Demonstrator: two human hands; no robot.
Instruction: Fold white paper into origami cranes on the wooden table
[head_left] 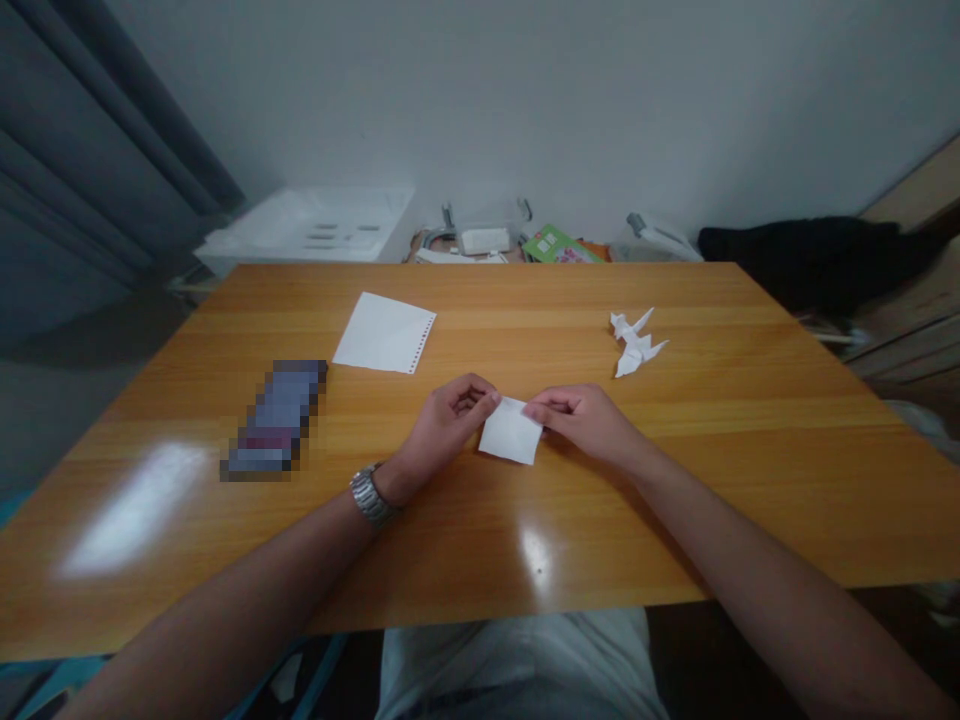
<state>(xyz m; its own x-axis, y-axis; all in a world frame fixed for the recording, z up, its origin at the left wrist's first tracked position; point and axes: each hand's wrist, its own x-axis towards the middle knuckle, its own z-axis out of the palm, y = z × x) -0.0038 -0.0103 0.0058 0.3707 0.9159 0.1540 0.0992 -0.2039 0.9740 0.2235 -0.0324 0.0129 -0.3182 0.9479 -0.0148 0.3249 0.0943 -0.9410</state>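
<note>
Between my hands is a small, roughly square piece of white paper [511, 432], tilted up a little from the table. My left hand [456, 415], with a metal watch [370, 494] on its wrist, pinches the upper left corner between thumb and fingers. At the upper right corner, the thumb and fingers of my right hand [581, 415] are closed on the same paper. Whether the paper is folded in layers cannot be made out. A folded white paper figure [634, 346] lies beyond my right hand, and a sheet with a perforated edge [385, 333] lies beyond my left.
A pixelated, phone-like rectangle [277, 415] lies on the left of the wooden table [720, 400]. Behind the far edge stand a white tray [322, 225], a green book [559, 245] and other clutter. Dark cloth [795, 260] is at the right, a grey curtain [82, 150] at the left.
</note>
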